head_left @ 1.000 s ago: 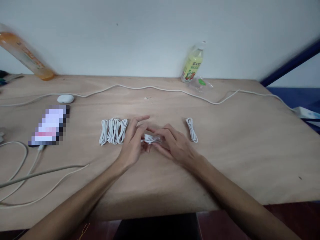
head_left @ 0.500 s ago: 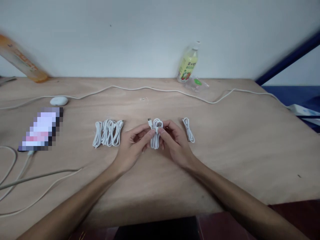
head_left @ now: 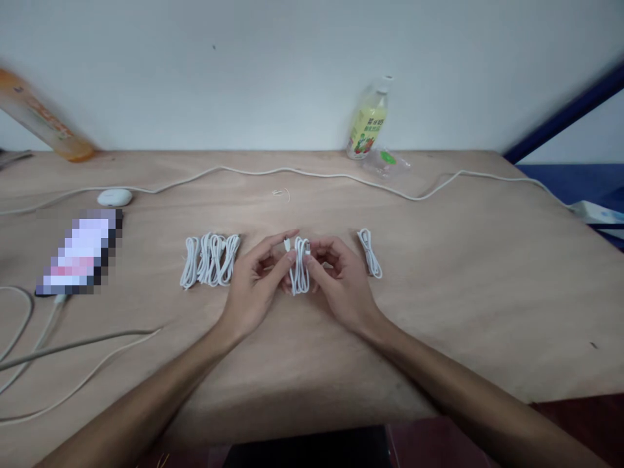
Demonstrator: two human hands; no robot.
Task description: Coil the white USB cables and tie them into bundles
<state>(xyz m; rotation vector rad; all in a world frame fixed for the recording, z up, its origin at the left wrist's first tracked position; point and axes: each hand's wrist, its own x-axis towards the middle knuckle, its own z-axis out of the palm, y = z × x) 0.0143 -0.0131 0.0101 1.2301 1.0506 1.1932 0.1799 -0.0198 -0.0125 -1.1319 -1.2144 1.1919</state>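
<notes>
A coiled white USB cable [head_left: 301, 273] is held between my two hands over the middle of the table. My left hand [head_left: 260, 273] pinches its left side, near one plug, with the thumb in front. On the other side my right hand [head_left: 341, 276] grips the coil close to the second plug; the fingers behind are partly hidden. Several bundled white cables [head_left: 210, 260] lie side by side just left of my left hand. One more bundled cable [head_left: 370, 253] rests to the right of my right hand.
At left lie a blurred-out phone [head_left: 80, 250] with a cord plugged in and a white earbud case [head_left: 115, 197]. A long white cord [head_left: 341, 175] crosses the back of the table [head_left: 463, 292]. Against the wall stand a yellow drink bottle [head_left: 368, 127] and an orange bottle [head_left: 43, 117].
Both hands have turned the held cable a little, so its plugs now sit at either side of the coil. My left index finger has stretched out above the plug.
</notes>
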